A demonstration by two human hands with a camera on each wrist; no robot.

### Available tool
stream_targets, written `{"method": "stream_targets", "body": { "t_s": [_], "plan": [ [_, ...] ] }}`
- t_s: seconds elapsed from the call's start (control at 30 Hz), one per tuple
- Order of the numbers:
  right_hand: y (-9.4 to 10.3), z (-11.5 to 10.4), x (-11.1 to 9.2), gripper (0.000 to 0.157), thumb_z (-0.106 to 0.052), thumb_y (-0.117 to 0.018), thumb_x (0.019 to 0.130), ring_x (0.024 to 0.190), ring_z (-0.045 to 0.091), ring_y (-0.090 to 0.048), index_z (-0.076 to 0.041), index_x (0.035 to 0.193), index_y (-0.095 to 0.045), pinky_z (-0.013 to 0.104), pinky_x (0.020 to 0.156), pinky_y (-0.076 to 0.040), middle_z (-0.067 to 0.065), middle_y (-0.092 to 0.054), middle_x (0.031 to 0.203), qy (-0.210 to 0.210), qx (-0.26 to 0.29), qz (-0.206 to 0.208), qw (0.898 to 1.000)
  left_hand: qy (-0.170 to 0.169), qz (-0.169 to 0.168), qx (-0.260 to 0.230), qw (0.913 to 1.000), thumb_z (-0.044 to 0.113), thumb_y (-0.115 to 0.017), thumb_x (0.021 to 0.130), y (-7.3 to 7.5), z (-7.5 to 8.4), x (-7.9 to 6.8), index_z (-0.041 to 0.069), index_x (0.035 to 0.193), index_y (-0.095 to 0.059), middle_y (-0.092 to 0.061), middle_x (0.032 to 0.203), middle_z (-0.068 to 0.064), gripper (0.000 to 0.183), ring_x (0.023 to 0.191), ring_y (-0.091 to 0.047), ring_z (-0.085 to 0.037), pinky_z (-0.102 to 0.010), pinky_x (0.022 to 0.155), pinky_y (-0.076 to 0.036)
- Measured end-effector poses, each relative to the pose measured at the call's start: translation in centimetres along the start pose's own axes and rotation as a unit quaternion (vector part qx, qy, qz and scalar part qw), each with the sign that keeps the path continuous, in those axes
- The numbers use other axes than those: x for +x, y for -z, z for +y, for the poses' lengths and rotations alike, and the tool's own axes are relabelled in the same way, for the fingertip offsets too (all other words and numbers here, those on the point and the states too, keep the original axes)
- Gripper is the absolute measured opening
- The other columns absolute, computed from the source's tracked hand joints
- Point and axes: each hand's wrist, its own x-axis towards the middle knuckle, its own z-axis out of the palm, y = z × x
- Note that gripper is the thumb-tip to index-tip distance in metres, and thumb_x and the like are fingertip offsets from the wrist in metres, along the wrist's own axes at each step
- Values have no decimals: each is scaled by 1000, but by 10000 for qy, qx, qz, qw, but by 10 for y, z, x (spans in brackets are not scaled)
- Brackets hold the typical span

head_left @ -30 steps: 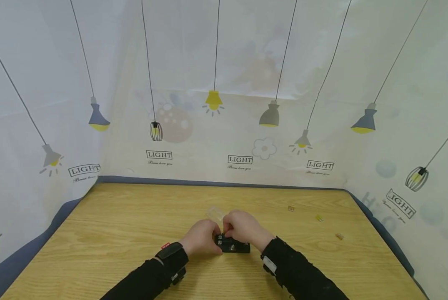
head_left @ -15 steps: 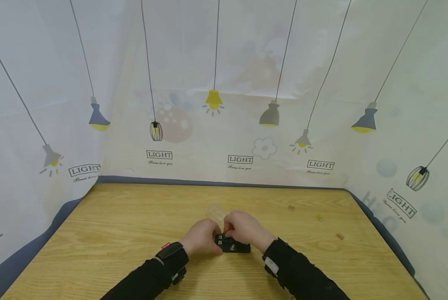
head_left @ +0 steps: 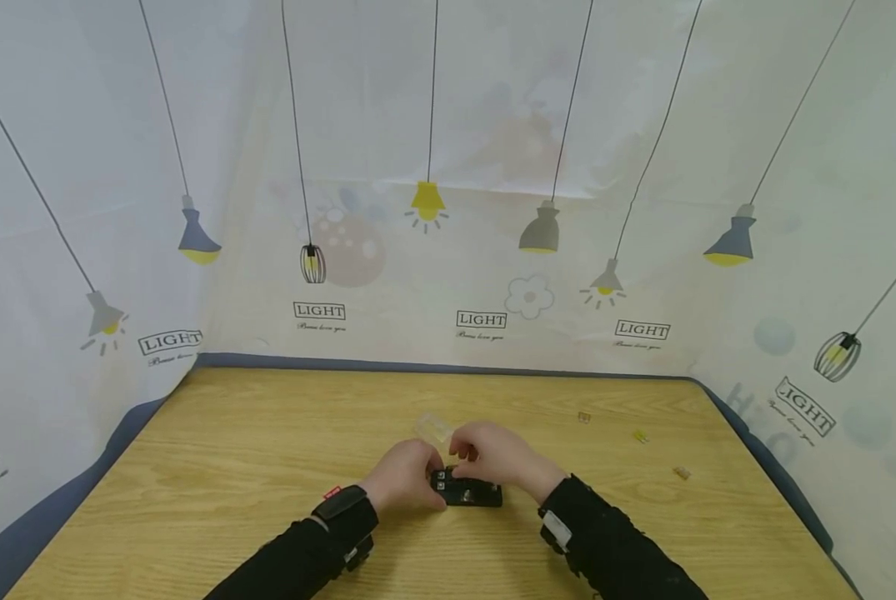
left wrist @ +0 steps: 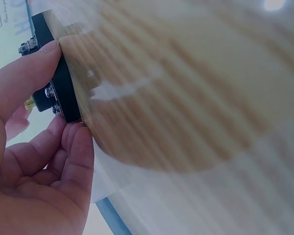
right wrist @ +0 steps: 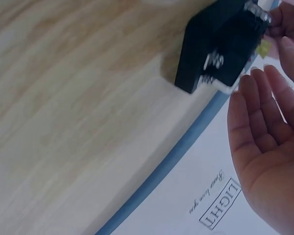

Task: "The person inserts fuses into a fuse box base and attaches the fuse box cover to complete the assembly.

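A black fuse block with metal screw terminals lies on the wooden table in front of me. My left hand holds its left end, thumb on one side and fingers on the other. In the left wrist view a small yellow blade fuse sticks out of the block's top. My right hand hovers over the block, its fingers loosely bent. In the right wrist view those fingers are nearly straight, beside the yellow fuse, and no grip shows. The right hand covers part of the block's top in the head view.
Just beyond the hands lies a clear plastic cover. Off to the right are a small clear piece, a yellow fuse and a tan one. A printed curtain stands behind the table.
My right hand has shifted slightly right, and its fingers have loosened and spread apart above the fuse block. The left hand and the block stay where they were.
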Motion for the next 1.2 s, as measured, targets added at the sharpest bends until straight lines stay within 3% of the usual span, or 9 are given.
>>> {"method": "stream_targets", "body": {
  "t_s": [0.13, 0.47, 1.2],
  "plan": [
    [6, 4, -5, 31, -27, -67, 81, 83, 14, -56, -10, 106, -63, 28, 73, -46, 0, -61, 93, -57, 58, 82, 9999, 81, -19, 27, 10000, 28, -82, 59, 0, 1, 0, 11, 88, -67, -58, 74, 4, 36, 62, -47, -7, -25, 62, -41],
    [19, 24, -23, 35, -27, -68, 81, 89, 14, -56, -8, 109, -61, 33, 79, -46, 0, -61, 99, -197, -16, 294, 9994, 311, -63, 161, 9994, 31, -82, 58, 1, 3, 0, 11, 90, -68, -59, 81, 5, 41, 71, -49, -8, -27, 69, -43],
    [52, 74, -85, 40, -29, -68, 80, 94, 20, -57, -7, 113, -61, 39, 82, -45, 3, -61, 104, -859, -403, 801, 9923, 348, -10, 254, 9991, 33, -82, 58, -3, -2, 2, 12, 92, -68, -58, 82, 7, 43, 72, -49, -8, -28, 71, -43]
  ]
}}
